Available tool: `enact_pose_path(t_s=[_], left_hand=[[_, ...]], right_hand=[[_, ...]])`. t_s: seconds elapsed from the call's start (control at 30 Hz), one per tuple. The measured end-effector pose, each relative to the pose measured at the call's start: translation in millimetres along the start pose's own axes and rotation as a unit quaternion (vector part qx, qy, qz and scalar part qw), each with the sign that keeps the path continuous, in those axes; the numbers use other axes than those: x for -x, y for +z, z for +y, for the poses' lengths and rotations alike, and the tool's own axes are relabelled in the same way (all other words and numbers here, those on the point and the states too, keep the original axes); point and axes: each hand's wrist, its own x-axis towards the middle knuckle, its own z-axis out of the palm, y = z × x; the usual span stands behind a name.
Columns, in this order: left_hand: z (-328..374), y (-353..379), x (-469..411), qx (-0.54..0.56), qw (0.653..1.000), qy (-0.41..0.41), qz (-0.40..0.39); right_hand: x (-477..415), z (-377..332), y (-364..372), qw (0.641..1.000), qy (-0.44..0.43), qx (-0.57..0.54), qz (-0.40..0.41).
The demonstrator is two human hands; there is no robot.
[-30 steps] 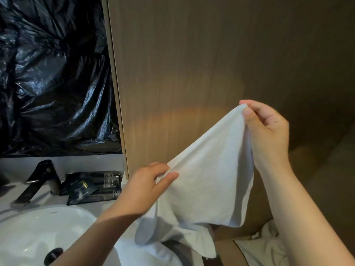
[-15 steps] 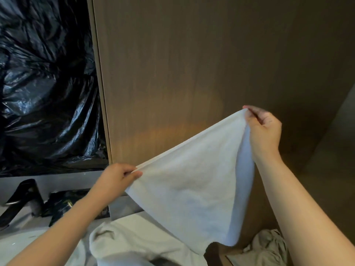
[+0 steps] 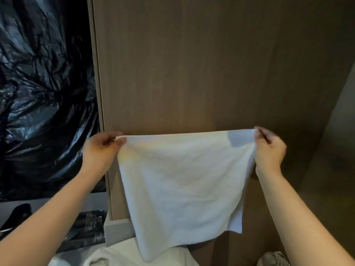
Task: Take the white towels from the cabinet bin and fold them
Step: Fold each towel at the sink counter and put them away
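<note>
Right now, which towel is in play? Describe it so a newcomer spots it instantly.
Find the tall brown wood panel filling the middle of the view. In front of it hangs a white towel, stretched flat, its top corners pinched by the left hand and right hand. Unlike the white cloth lying bunched below, it is held up in the air.

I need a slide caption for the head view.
Left hand and right hand pinch the top corners of a towel before a wood panel.

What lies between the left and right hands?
The white towel, its top edge stretched straight from left hand to right hand, seen in the head view.
</note>
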Motion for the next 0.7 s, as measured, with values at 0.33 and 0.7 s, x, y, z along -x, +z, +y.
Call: enact_pose_path(t_s=[0.33,0.7], left_hand=[[23.7,2.4,2.8,-0.052,0.994,0.095,0.035],[7.1,-8.4,-1.1,-0.055,0.992,0.078,0.083]], right_hand=[[4.1,-1.6,-2.9,0.999,-0.048,-0.004,0.021],[27.5,11.6,5.5,0.976,-0.188,0.109,0.024]])
